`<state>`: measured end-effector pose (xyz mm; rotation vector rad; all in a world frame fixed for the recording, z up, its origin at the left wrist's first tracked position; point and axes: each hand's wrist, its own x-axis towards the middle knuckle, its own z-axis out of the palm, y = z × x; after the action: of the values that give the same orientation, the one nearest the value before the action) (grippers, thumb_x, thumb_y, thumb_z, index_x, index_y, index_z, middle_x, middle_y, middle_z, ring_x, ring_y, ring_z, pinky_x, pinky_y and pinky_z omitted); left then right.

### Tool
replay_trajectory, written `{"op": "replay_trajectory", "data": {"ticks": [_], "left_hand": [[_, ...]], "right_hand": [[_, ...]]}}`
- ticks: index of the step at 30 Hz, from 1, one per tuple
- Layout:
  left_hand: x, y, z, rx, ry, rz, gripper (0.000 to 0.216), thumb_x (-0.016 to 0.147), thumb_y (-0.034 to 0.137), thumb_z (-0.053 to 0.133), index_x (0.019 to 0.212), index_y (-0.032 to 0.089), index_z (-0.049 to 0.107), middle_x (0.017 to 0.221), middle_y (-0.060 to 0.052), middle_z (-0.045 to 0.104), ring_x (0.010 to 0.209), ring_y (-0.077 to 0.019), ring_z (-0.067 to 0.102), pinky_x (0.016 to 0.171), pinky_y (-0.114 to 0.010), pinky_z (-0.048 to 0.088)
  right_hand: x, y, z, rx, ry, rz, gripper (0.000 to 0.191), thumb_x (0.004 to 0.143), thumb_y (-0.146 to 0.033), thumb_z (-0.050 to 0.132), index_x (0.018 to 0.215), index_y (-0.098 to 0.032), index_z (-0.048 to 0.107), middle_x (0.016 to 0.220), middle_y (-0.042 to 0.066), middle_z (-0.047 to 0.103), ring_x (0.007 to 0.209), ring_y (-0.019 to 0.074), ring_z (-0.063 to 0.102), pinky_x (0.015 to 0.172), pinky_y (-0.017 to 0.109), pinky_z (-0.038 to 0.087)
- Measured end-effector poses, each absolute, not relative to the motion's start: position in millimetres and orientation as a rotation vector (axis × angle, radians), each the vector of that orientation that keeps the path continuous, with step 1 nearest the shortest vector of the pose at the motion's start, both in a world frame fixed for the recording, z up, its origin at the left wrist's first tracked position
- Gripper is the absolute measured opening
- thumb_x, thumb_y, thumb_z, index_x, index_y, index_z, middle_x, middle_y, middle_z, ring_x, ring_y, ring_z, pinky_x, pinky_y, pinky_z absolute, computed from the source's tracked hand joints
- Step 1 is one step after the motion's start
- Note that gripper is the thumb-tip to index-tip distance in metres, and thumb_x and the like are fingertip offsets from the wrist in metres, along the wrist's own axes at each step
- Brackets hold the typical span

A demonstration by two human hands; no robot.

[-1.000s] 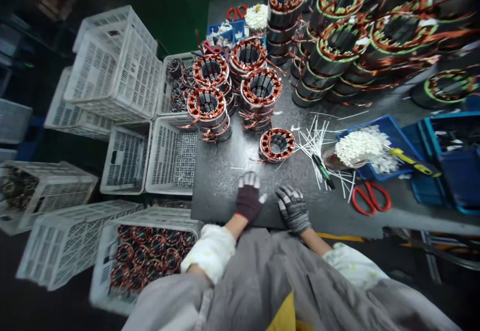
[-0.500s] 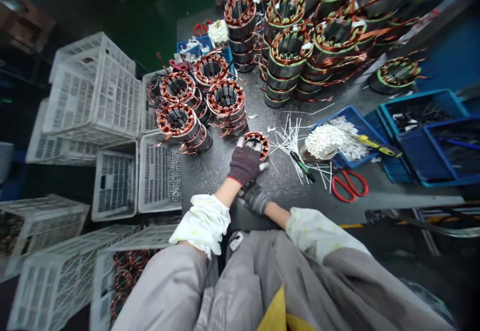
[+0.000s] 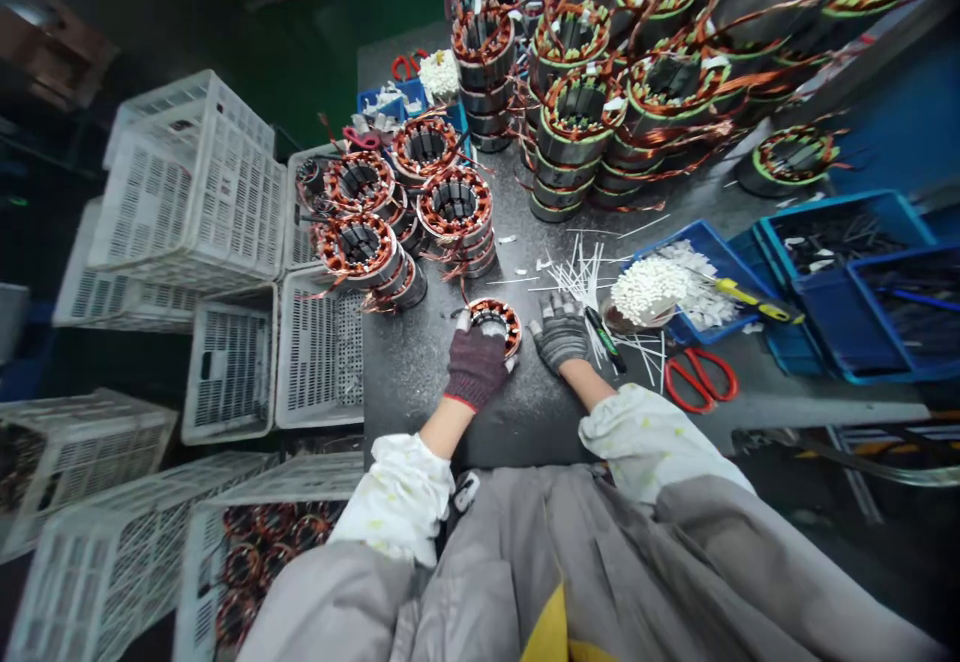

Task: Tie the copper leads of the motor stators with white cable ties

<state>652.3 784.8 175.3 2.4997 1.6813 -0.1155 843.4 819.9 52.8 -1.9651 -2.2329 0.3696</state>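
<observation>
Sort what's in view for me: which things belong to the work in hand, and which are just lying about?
Likely in the work:
- ring, held by the left hand
- white strips, beside the right hand

Apparently lying about, untouched:
- nearer red scissors
- yellow-handled tool
- white crates

Soft glare lightens the tabletop (image 3: 420, 367), while dim outer edges blur.
</observation>
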Motion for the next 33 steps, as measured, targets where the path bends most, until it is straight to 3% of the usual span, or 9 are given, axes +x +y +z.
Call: {"op": "replay_trajectory", "data": {"ticks": [5,10,12,16,20,23,26,29,33], "left_hand": [[601,729,184,2.427,1.666,-0.211,0.038,0.090,0.045,0.070,0.112,0.015,0.077,0.103,-0.015,0.079,0.107,-0.0329,0.071,0.128,-0.057,0.024],[558,704,201,2.251,1.788,-0.166,0.040,0.088,0.050,0.072,0.114,0.019,0.078,0.104,-0.012,0.079,0.109,-0.0319,0.070,0.128,-0.058,0.024],[538,709,210,2.080,1.886,-0.046,0.040,0.088,0.052,0.070,0.111,0.021,0.078,0.105,-0.010,0.079,0.109,-0.0308,0.070,0.123,-0.054,0.034],[498,746,226,1.633,2.092,0.093,0.047,0.094,0.055,0.057,0.121,0.020,0.075,0.110,-0.008,0.079,0.100,-0.0268,0.071,0.095,-0.040,0.053],[485,786,218,1.626,2.217,-0.259,0.056,0.095,0.063,0.052,0.122,0.019,0.074,0.123,-0.013,0.076,0.120,-0.0330,0.067,0.111,-0.048,0.042],[494,792,202,1.688,2.110,-0.458,0.055,0.099,0.062,0.045,0.122,0.020,0.072,0.125,-0.013,0.076,0.128,-0.0308,0.064,0.121,-0.051,0.029],[510,775,191,1.765,2.009,-0.557,0.058,0.090,0.063,0.060,0.118,0.014,0.071,0.121,-0.020,0.076,0.123,-0.0365,0.066,0.120,-0.055,0.028],[525,750,183,1.818,2.040,-0.590,0.060,0.082,0.053,0.072,0.122,0.009,0.068,0.122,-0.025,0.072,0.118,-0.0403,0.065,0.108,-0.054,0.040],[543,717,169,1.764,2.204,-0.534,0.051,0.086,0.034,0.065,0.129,0.008,0.064,0.125,-0.026,0.068,0.122,-0.0400,0.061,0.098,-0.051,0.047]], "right_hand": [[829,795,61,-1.754,-2.163,0.302,0.052,0.100,-0.032,0.046,0.147,-0.011,0.058,0.158,0.021,0.051,0.146,0.0363,0.043,0.120,0.059,0.032],[791,735,57,-1.359,-2.295,0.468,0.041,0.099,-0.027,0.049,0.133,-0.015,0.068,0.144,0.018,0.065,0.136,0.0320,0.052,0.117,0.054,0.038],[777,717,55,-1.231,-2.342,0.514,0.040,0.100,-0.027,0.050,0.134,-0.016,0.068,0.144,0.016,0.065,0.137,0.0310,0.052,0.118,0.052,0.038],[767,700,50,-1.198,-2.347,0.570,0.043,0.099,-0.029,0.051,0.137,-0.014,0.065,0.144,0.018,0.064,0.136,0.0324,0.053,0.117,0.054,0.039],[756,701,49,-1.175,-2.281,0.701,0.053,0.097,-0.036,0.054,0.145,-0.013,0.057,0.147,0.020,0.061,0.137,0.0344,0.052,0.118,0.057,0.039],[732,701,50,-1.230,-2.211,0.805,0.076,0.093,-0.052,0.060,0.153,-0.009,0.046,0.152,0.025,0.054,0.141,0.0391,0.049,0.119,0.060,0.039],[714,702,55,-1.270,-2.223,0.907,0.087,0.088,-0.060,0.063,0.154,-0.006,0.044,0.149,0.028,0.056,0.138,0.0419,0.052,0.116,0.061,0.042],[723,717,73,-1.144,-2.368,0.976,0.073,0.089,-0.055,0.063,0.148,-0.013,0.054,0.139,0.023,0.065,0.127,0.0385,0.061,0.111,0.059,0.046],[764,785,140,-0.956,-2.440,0.694,0.045,0.096,-0.039,0.057,0.136,-0.021,0.067,0.133,0.015,0.070,0.128,0.0326,0.059,0.118,0.056,0.037]]}}
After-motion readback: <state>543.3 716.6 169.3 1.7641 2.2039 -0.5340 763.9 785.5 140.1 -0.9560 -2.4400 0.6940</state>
